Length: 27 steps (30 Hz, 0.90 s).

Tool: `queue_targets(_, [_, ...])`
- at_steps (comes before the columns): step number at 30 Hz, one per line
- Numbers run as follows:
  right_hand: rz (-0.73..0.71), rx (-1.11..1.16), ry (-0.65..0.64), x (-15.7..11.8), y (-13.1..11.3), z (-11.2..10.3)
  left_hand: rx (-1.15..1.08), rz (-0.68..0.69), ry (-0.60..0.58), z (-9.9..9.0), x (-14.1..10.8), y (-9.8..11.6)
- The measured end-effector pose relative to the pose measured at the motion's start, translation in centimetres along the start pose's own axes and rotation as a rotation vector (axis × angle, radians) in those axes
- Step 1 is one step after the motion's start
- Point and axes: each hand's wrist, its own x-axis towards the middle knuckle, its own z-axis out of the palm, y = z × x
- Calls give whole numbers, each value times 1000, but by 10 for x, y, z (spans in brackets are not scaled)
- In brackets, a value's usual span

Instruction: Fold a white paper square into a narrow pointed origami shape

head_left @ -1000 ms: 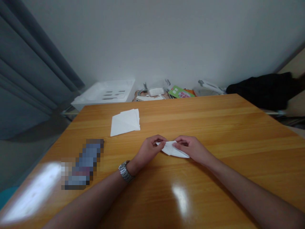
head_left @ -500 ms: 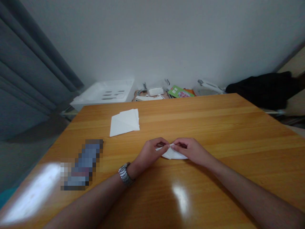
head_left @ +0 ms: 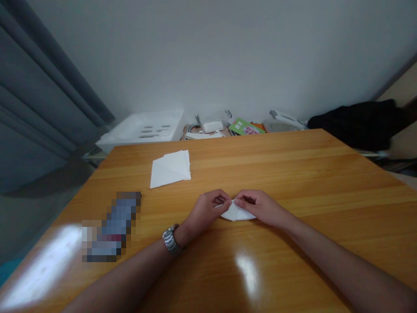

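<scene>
A small folded white paper [head_left: 235, 212] lies low over the wooden table [head_left: 276, 165], between my hands. My left hand [head_left: 207, 210], with a metal watch [head_left: 172, 240] on its wrist, pinches the paper's upper left edge between thumb and fingers. Close beside it, my right hand [head_left: 258, 205] pinches the upper right edge, and the fingertips nearly meet at the paper's top. Both hands partly cover the paper's sides. A stack of white paper sheets [head_left: 170, 168] rests farther back and to the left on the table.
A pixelated dark flat object [head_left: 114, 228] lies on the table's left. Beyond the back edge are a white tray [head_left: 153, 126], a small white box [head_left: 213, 126], a green booklet [head_left: 244, 127] and black cloth [head_left: 358, 124]. A grey curtain [head_left: 42, 95] hangs at left.
Both hands keep their pinch on the white paper, whose lower edge shows slightly more. The whole view has shifted very slightly.
</scene>
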Motion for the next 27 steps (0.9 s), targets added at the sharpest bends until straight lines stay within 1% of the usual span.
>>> queue_targets(6, [-22,-36,41,-1,-5,3,29,3,-2,-1,-1,4])
queue_targets(13, [25,34,81,1,2,-3,32,-39,67,-3,1,6])
queue_targets(19, [9,-13,93,2,3,-5,-1,-27,51,-3,2,5])
queue_targets(27, [-11,-86,141,3,5,-14,0,-64,65,-4,4,7])
